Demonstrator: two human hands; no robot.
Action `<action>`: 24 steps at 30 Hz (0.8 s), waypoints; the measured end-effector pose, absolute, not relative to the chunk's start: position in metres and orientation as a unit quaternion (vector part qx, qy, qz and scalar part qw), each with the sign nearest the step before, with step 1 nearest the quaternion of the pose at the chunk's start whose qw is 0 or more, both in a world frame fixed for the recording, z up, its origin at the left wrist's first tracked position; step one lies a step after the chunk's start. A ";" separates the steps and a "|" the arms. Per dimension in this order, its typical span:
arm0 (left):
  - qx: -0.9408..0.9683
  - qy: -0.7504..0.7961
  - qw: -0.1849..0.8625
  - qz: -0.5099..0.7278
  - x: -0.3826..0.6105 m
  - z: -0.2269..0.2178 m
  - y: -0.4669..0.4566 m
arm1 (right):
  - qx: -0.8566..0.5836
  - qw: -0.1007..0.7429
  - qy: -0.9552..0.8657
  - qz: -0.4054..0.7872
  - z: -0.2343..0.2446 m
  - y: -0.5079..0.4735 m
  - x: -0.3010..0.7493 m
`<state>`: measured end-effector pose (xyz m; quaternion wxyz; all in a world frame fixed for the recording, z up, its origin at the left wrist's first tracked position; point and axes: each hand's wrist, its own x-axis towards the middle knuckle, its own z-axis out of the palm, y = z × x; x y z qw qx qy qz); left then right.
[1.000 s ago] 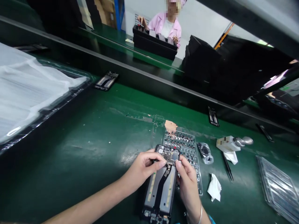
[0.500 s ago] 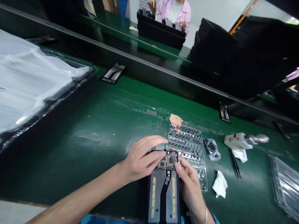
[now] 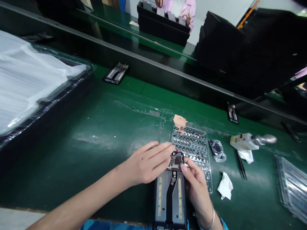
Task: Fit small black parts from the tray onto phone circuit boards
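Two hands: left hand flat atop the phone frame, right hand pinching its edge — a slip could tear the flex cable.

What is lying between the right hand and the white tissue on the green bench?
In the head view, a corner of a clear plastic parts tray lies next to the right hand, then green bench up to the white tissue.

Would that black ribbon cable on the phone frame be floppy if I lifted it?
The thin black ribbon cable is probably floppy and light, being a narrow strip along the grey metal phone frame. It looks fragile, so a hard pinch could likely crease it.
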<state>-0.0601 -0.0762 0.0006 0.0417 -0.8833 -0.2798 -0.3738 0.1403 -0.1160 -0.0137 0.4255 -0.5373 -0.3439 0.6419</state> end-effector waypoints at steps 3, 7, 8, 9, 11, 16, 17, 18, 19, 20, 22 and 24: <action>-0.859 -0.337 -0.069 -0.380 -0.058 0.001 -0.078 | -0.553 0.434 -0.334 0.627 -0.014 -0.116 0.142; -0.667 -0.410 -0.481 -0.394 -0.049 0.004 -0.081 | -0.564 0.442 -0.354 0.601 -0.013 -0.114 0.142; -0.608 -0.394 -0.575 -0.380 -0.046 0.004 -0.082 | -0.563 0.440 -0.369 0.594 -0.012 -0.114 0.141; -0.559 -0.371 -0.644 -0.368 -0.043 0.004 -0.084 | -0.562 0.439 -0.389 0.583 -0.011 -0.113 0.141; -0.506 -0.343 -0.708 -0.354 -0.038 0.001 -0.088 | -0.563 0.422 -0.444 0.555 -0.007 -0.110 0.140; -0.554 -0.388 -0.666 -0.315 -0.032 -0.005 -0.095 | -0.579 0.354 -0.552 0.484 0.003 -0.102 0.139; -0.567 -0.397 -0.653 -0.308 -0.032 -0.005 -0.095 | -0.581 0.350 -0.559 0.478 0.003 -0.101 0.139; -0.577 -0.403 -0.643 -0.302 -0.032 -0.005 -0.095 | -0.580 0.348 -0.562 0.476 0.003 -0.100 0.139; -0.584 -0.407 -0.636 -0.296 -0.032 -0.005 -0.096 | -0.580 0.347 -0.563 0.476 0.003 -0.100 0.139; -0.590 -0.409 -0.632 -0.293 -0.032 -0.004 -0.096 | -0.578 0.347 -0.564 0.476 0.002 -0.100 0.139; -0.594 -0.405 -0.631 -0.292 -0.032 -0.002 -0.096 | -0.574 0.342 -0.568 0.479 0.001 -0.099 0.140; -0.588 -0.392 -0.642 -0.299 -0.031 -0.002 -0.096 | -0.570 0.333 -0.575 0.483 0.001 -0.099 0.140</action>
